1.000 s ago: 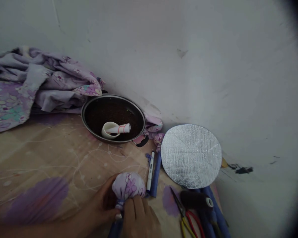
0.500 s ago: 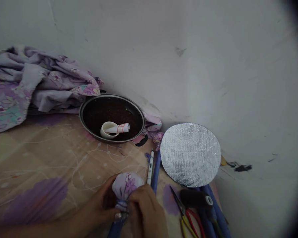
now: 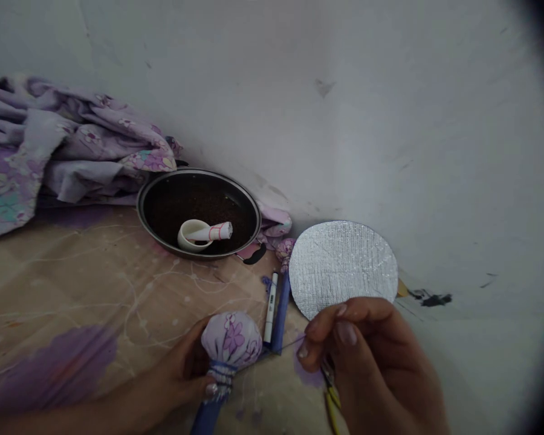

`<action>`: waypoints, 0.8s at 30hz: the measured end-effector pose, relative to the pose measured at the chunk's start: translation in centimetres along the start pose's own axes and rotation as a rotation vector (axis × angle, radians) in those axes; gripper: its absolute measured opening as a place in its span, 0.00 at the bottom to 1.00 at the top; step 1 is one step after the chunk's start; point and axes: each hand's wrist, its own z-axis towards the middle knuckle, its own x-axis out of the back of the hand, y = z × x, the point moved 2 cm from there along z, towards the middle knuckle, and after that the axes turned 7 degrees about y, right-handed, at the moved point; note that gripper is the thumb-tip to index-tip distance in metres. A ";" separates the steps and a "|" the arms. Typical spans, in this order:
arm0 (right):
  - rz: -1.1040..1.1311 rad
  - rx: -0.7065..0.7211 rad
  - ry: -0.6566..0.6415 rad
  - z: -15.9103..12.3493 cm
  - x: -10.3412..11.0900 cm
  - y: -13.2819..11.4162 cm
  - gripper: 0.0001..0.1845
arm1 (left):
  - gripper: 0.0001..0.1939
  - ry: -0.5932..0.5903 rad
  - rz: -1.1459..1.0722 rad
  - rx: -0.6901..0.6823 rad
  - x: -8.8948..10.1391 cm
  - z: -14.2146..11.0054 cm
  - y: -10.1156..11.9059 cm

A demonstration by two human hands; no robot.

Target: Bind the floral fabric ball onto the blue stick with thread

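While my left hand (image 3: 181,377) pinches the neck of the floral cloth bundle (image 3: 232,339) against the top of a blue rod (image 3: 207,415), thumb on the thread wraps (image 3: 220,373), my right hand (image 3: 367,356) is closed on a thin thread (image 3: 284,346), pulled taut toward the silver disc (image 3: 343,267). Bundle sits on the patterned sheet (image 3: 72,302), just left of a white pen (image 3: 269,308). Risks, as I judge them: too hard a pull could snap the thread or tip the bundle off the rod; slack would let the wraps loosen. Pan (image 3: 198,211) with a white cup (image 3: 192,234) stands well apart.
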 end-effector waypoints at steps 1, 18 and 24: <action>-0.005 -0.003 0.012 0.4 0.1 -0.3 0.07 | 0.49 0.002 0.007 0.005 0.1 0.0 0.0; -0.118 0.231 0.348 3.8 -1.1 -4.2 0.12 | 0.51 -0.094 0.048 0.020 0.0 0.0 1.1; -0.101 0.307 0.208 1.3 3.0 -3.1 0.15 | 0.50 -0.077 0.043 -0.029 0.4 0.2 0.2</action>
